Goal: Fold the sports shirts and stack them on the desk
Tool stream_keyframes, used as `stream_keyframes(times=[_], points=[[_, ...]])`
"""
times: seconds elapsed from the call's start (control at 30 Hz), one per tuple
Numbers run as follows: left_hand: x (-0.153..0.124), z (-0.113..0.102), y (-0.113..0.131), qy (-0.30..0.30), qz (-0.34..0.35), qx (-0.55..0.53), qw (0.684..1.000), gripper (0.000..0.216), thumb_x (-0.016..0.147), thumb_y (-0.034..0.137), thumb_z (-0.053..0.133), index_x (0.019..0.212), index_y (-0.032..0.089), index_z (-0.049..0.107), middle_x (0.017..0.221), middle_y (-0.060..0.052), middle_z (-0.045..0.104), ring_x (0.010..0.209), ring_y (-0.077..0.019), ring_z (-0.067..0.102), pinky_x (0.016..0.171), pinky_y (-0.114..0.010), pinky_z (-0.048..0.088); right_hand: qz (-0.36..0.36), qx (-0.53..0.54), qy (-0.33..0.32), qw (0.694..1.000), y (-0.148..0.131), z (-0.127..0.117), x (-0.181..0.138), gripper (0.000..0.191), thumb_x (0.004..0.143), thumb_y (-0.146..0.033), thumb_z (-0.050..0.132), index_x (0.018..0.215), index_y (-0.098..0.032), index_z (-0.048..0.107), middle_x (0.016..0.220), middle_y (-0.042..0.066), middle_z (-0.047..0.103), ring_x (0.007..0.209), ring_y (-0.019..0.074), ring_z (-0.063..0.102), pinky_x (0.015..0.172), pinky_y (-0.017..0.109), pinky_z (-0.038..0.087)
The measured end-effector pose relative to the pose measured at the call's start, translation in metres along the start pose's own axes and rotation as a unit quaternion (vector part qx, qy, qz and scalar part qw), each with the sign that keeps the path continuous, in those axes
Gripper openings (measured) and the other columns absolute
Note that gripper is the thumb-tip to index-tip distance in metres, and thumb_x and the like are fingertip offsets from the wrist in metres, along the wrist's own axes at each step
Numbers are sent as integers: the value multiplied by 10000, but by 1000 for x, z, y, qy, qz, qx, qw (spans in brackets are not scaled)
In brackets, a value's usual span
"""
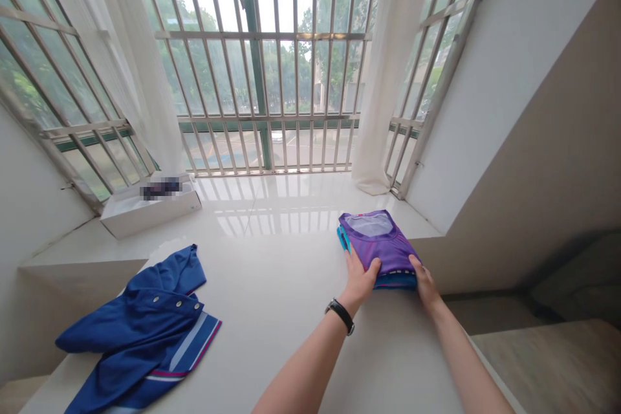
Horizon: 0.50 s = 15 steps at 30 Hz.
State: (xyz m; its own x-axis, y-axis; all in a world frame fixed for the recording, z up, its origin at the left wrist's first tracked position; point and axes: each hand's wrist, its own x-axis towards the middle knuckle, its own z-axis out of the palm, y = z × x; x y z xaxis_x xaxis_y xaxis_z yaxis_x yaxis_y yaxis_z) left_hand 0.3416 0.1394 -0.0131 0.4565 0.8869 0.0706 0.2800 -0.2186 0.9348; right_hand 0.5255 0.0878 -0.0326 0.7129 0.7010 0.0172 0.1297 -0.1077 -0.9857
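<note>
A folded purple shirt (376, 242) lies on top of a folded light-blue garment (343, 239) on the white sill surface (272, 259), right of centre. My left hand (360, 277), with a black watch on its wrist, grips the near left edge of the stack, thumb on top. My right hand (424, 281) clasps the near right corner of the same stack. Both hands have their fingers curled around the folded clothes.
A dark blue jacket (145, 326) with snap buttons lies unfolded at the left near edge. A white box (150, 207) stands at the back left by the barred window (272, 77) and white curtains. A wall rises at the right; the floor drops away there.
</note>
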Motion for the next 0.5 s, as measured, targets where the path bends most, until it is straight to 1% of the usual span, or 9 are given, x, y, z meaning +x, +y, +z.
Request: stream_keyframes(times=[0.1, 0.2, 0.3, 0.37, 0.43, 0.5], points=[[11, 19, 2, 59, -32, -50, 997, 888, 897, 437, 543, 1542, 23, 96, 1629, -217, 100, 1517, -271, 42, 1231, -359, 80, -4, 10, 60, 998, 10, -2, 9, 827, 705, -739, 555, 1127, -38, 679, 1191, 201, 696, 1179, 372, 603, 1035, 471, 457], [13, 31, 2, 89, -15, -76, 993, 872, 884, 442, 542, 1539, 23, 147, 1627, -201, 142, 1516, -252, 86, 1232, -332, 70, -6, 17, 105, 994, 15, -1, 11, 814, 671, -756, 551, 1026, -38, 697, 1099, 205, 722, 1120, 387, 618, 976, 485, 479], [14, 38, 3, 94, -29, -89, 991, 895, 878, 475, 548, 1542, 26, 149, 1631, -201, 117, 1519, -257, 58, 1231, -333, 61, -6, 24, 132, 991, 14, -1, 14, 736, 674, -732, 563, 965, -72, 708, 1039, 181, 736, 1106, 378, 613, 943, 466, 485], [14, 40, 4, 91, -41, -95, 991, 915, 876, 493, 557, 1547, 31, 140, 1635, -200, 92, 1520, -260, 37, 1230, -335, 55, -13, 28, 144, 989, 14, -3, 16, 711, 696, -720, 555, 972, -83, 707, 1022, 166, 736, 1100, 365, 610, 929, 450, 483], [12, 37, 5, 74, -44, -100, 991, 937, 883, 520, 552, 1553, 29, 119, 1638, -204, 61, 1520, -262, 7, 1230, -344, 46, -21, 16, 151, 988, 16, -7, 18, 754, 721, -755, 507, 982, -75, 703, 976, 158, 733, 1064, 361, 616, 899, 448, 485], [9, 30, 5, 42, -37, -109, 993, 947, 901, 562, 517, 1557, 24, 96, 1640, -205, 29, 1519, -257, -27, 1229, -351, 35, -41, -18, 150, 988, 18, -9, 19, 850, 731, -828, 420, 935, -54, 705, 866, 164, 716, 973, 369, 629, 834, 462, 488]])
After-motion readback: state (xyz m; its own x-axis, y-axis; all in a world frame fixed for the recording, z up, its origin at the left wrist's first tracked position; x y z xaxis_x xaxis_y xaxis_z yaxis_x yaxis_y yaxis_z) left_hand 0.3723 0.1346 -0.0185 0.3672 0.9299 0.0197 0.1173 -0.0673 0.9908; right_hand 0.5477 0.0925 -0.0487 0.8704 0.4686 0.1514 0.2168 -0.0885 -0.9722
